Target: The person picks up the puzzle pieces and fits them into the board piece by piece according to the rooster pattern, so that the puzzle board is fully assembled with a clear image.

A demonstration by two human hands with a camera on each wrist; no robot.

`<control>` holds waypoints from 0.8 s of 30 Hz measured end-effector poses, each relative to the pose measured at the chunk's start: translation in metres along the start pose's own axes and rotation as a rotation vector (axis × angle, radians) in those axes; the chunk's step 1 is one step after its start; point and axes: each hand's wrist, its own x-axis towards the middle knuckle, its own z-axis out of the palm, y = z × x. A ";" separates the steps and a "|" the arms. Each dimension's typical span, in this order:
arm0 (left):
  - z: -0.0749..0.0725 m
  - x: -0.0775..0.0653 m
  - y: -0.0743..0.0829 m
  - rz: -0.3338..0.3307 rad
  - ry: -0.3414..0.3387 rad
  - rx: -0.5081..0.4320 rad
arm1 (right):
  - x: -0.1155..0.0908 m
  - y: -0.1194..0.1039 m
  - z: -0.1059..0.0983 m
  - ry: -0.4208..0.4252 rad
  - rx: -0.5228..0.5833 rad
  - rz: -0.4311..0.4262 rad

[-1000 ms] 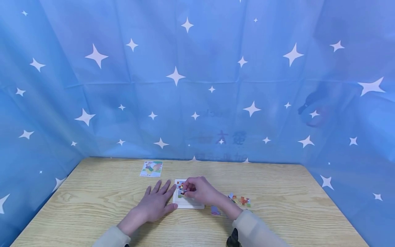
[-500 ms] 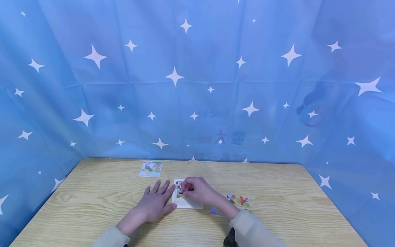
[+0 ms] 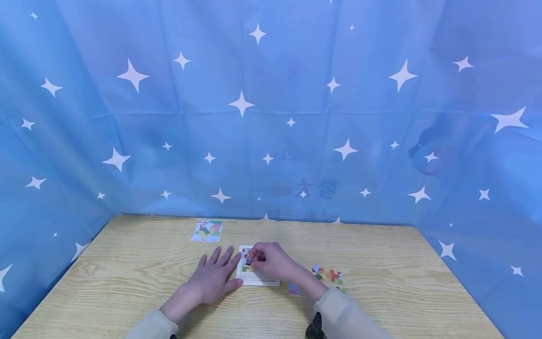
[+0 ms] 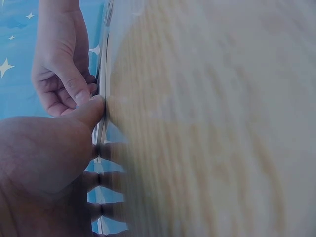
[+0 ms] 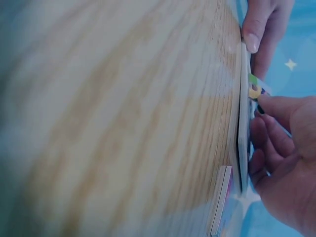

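Note:
A white puzzle tray (image 3: 261, 284) lies on the table in the head view, with colourful puzzle pieces (image 3: 245, 269) in its upper left part. My left hand (image 3: 213, 280) lies flat with spread fingers, its thumb and a fingertip touching the tray's left edge. Over the tray, my right hand (image 3: 273, 262) pinches a puzzle piece (image 5: 256, 92) between thumb and fingers. That piece shows yellow and green, tilted against the tray, in the right wrist view. My right hand hides much of the tray's interior. In the left wrist view, the left thumb (image 4: 92, 111) presses the tray's rim.
Several loose puzzle pieces (image 3: 333, 276) lie right of the tray, some partly behind the right forearm; a purple one (image 3: 294, 288) is nearest it. A square picture card (image 3: 207, 231) lies farther back, left of the tray. A blue star-patterned curtain (image 3: 271, 141) hangs behind the table (image 3: 148, 273).
My right hand and the pinched piece have shifted slightly left over the tray. The left hand stays in place at the tray's edge.

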 end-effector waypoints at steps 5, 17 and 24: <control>-0.002 0.000 0.001 -0.001 -0.001 0.005 | 0.000 0.000 0.000 0.001 0.000 0.001; -0.008 -0.004 0.006 0.013 -0.017 -0.004 | 0.001 -0.002 0.000 -0.012 -0.027 0.008; -0.014 -0.006 0.013 -0.015 -0.041 -0.009 | 0.001 -0.002 0.000 -0.008 -0.045 0.017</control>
